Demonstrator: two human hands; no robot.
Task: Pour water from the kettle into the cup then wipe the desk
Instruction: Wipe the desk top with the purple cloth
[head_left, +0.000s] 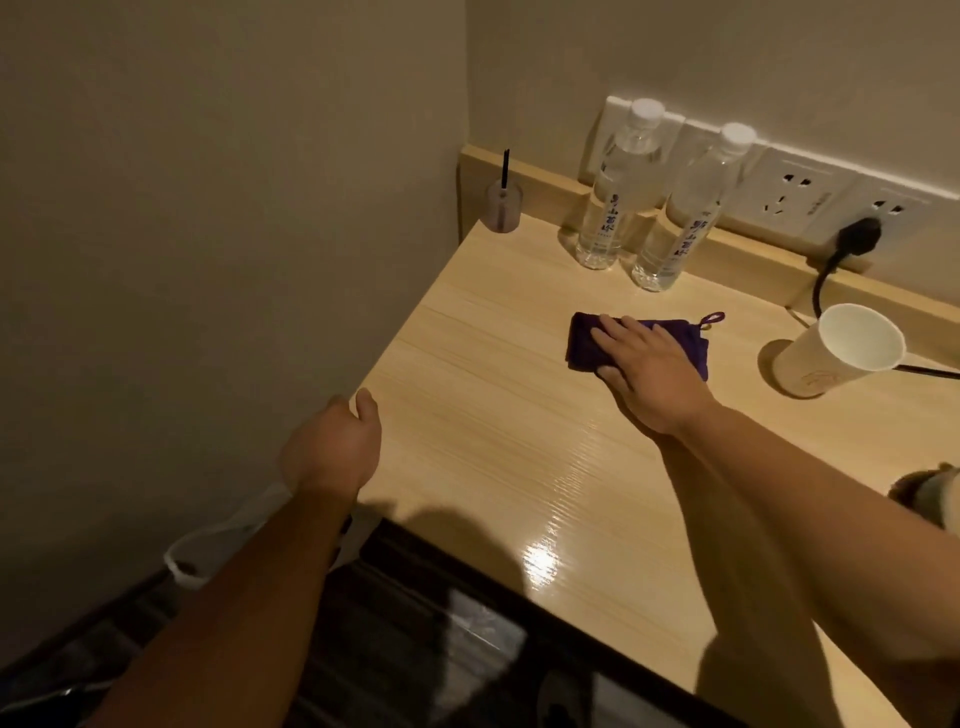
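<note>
The desk (467, 415) is pale wood-grain laminate, smooth and glossy, with a bright glare patch near its front edge. A folded purple cloth (587, 340), soft and napped, lies flat around the middle of the desk. It is roughly rectangular, its long axis running left to right, and a small hanging loop (710, 318) sticks out at its far right corner, pointing right.

The right hand (649, 371) lies palm down on the cloth, fingers spread and extended toward the left, covering its right half; it presses rather than pinches.

The left hand (335, 447) sits at the desk's left edge, fingers loosely curled with the thumb up against the edge, holding nothing that shows.

A white paper cup (836, 348), a tapered cylinder, stands upright to the right of the cloth, well apart from it. Whether it holds water cannot be told.

Behind the cloth, 2 clear plastic bottles (618, 197) with white caps stand side by side near the back ledge. A small frosted cylinder (503, 208) with a thin black stick stands in the back left corner. A black plug (857, 236) sits in a white wall socket, its cord running down behind the cup.
</note>
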